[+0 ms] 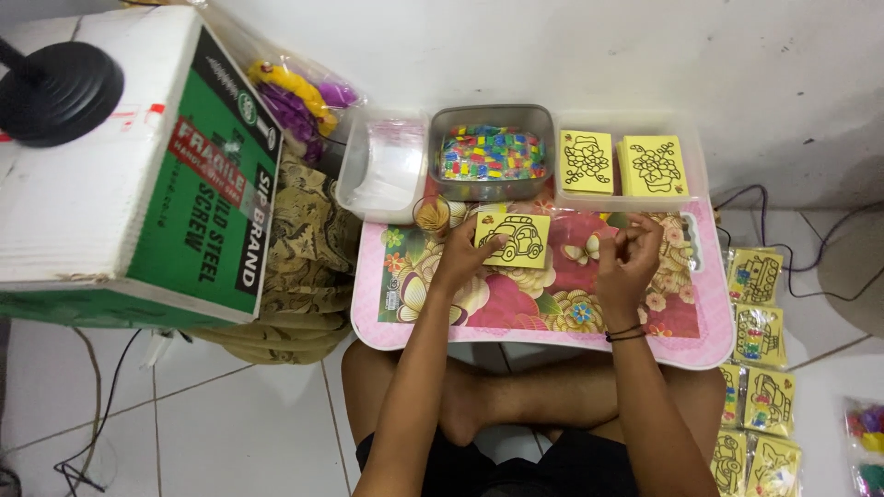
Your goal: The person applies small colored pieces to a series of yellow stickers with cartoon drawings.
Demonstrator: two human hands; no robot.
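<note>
A yellow card with a black car outline (517,241) lies on the flowered pink lap table (552,304). My left hand (460,260) rests on the table and pinches the card's left edge with thumb and fingers. My right hand (628,258) hovers to the right of the card, fingers curled together near the fingertips; whether something small sits between them I cannot tell. A grey tub of small multicoloured pieces (491,153) stands just beyond the card. Two stacks of yellow outline cards (587,162) (654,166) lie in a clear tray at the back right.
A clear tub of plastic sleeves (385,166) stands back left, beside a small round jar (431,215). A large green-and-white cardboard box (138,166) fills the left. Bagged finished yellow cards (757,313) lie on the floor at right. Cables trail over the white tiles.
</note>
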